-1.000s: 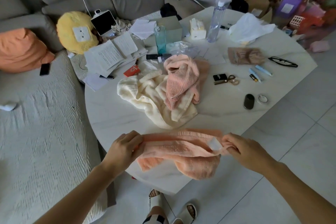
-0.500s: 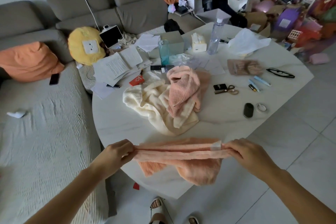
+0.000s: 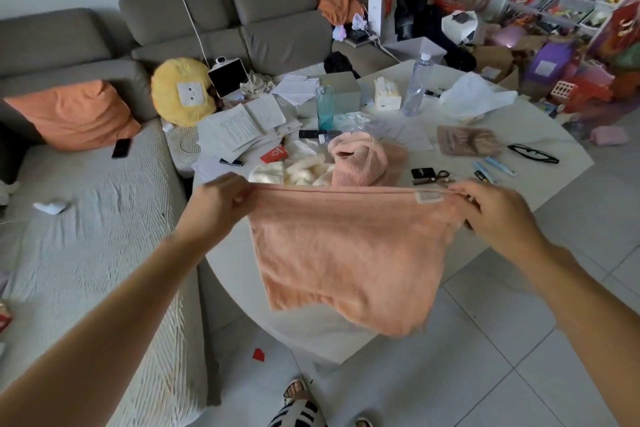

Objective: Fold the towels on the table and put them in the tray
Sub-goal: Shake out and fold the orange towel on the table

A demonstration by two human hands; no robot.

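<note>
Cluttered table (image 3: 540, 135), peach towel (image 3: 349, 253) stretched between both hands, left hand (image 3: 216, 206), right hand (image 3: 495, 211)

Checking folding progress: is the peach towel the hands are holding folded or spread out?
Spread out. The peach towel hangs as one open sheet, its top edge stretched between left hand and right hand.

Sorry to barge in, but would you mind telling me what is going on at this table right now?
A person is holding a peach towel up in the air by its top edge, the left hand gripping one corner and the right hand the other, so it hangs spread out over the near edge of the white table. A pink towel and a cream towel lie crumpled on the table behind it, not yet folded. No tray can be made out among the clutter.
</note>
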